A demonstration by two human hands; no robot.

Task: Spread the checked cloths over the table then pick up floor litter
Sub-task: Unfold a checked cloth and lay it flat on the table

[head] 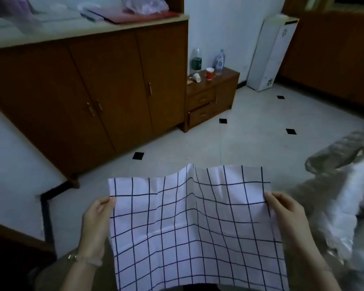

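A white cloth with a dark grid pattern [195, 223] hangs spread out in front of me, creased down its middle. My left hand [97, 221] pinches its left edge near the top corner. My right hand [284, 213] grips the right edge at about the same height. The cloth's lower part drapes down over my lap. No table is visible under it.
A long brown cabinet [88, 97] lines the left wall, with a small drawer unit [210, 99] holding bottles and cups beside it. A white tall box [269, 53] leans in the far corner. Pale floor tiles [250, 148] stretch ahead. A blurred white fluffy mass [353, 198] lies at right.
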